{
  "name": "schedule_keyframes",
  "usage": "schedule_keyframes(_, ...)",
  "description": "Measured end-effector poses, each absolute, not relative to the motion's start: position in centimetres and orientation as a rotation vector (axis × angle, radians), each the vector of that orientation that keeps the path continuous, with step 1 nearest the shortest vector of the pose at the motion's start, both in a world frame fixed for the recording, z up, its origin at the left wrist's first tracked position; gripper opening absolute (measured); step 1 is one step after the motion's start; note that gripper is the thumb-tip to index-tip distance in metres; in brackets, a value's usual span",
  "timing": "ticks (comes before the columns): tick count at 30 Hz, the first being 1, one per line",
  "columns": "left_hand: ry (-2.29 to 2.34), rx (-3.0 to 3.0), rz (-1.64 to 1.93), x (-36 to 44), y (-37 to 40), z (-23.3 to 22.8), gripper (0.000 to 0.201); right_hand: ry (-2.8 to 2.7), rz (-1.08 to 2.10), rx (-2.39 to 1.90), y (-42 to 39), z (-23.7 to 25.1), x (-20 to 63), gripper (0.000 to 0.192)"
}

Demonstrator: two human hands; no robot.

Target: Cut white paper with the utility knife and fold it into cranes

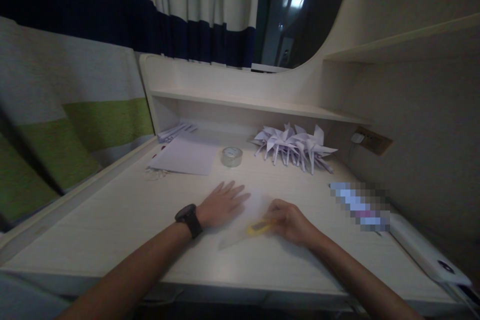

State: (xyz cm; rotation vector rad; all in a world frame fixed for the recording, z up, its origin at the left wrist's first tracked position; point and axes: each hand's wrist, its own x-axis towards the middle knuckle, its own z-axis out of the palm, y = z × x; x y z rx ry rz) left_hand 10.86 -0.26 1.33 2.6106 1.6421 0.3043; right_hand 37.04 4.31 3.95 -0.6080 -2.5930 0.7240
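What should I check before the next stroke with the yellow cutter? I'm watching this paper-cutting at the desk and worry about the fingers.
1. Left hand flat on the paper sheet, holding it down: ok.
2. Right hand closed around the yellow cutter: ok.
3. Left fingers clear of the blade's path: cannot tell, the cutter lies close to that hand and the blade is blurred.
4. Blade out or retracted: cannot tell.
5. Tape roll and folded paper cranes well away from the sheet: ok.
6. Cutting mat under the sheet: not ok, only the bare desk shows.
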Motion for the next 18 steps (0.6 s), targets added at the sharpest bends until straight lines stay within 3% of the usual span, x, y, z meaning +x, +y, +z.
schedule_keyframes(7, 1.654, 2.597, 0.487, 11.2, -0.7, 2.5, 0.053, -2.365, 0.826, -0.809, 7.0, 4.2, 43.0, 0.031)
schedule_keyframes(13, 1.592, 2.656, 0.499, 12.6, -1.4, 2.4, 0.058, -2.221, 0.440, -1.290, 8.9, 3.5, 46.8, 0.031)
schedule_keyframes(18, 1.629, 2.667, 0.441, 13.3, -2.0, 2.1, 0.048, -2.215, 0.170, -1.429, 9.0, 2.8, 47.1, 0.031)
